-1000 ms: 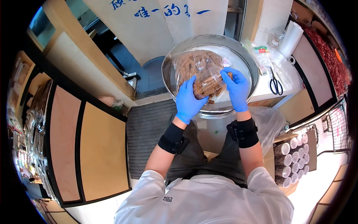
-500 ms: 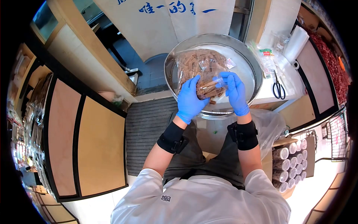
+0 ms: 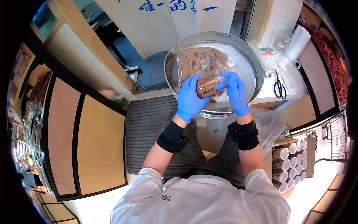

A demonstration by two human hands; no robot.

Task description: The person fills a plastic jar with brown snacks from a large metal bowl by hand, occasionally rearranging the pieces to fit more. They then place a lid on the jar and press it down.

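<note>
My left hand (image 3: 190,99), in a blue glove, is wrapped round a clear plastic jar (image 3: 203,90) with brown sticks inside. The jar lies tilted over a large round metal pan (image 3: 258,86). My right hand (image 3: 235,92), also gloved in blue, is at the jar's right end, its fingers bent at the brown sticks there; whether they pinch one is hidden. Behind the jar, a clear bag (image 3: 203,59) full of brown stick pieces rests in the pan. A few loose pieces (image 3: 213,100) lie near the pan's front.
Black-handled scissors (image 3: 279,89), a plastic roll (image 3: 298,44) and packets (image 3: 267,56) lie on the counter at right. Below, a box holds several filled jars (image 3: 284,164). Wooden cabinets (image 3: 99,145) stand at left beside a grey mat (image 3: 149,138).
The fingers of my right hand have moved slightly inward and curled more at the jar's end. My left hand keeps its hold on the jar.
</note>
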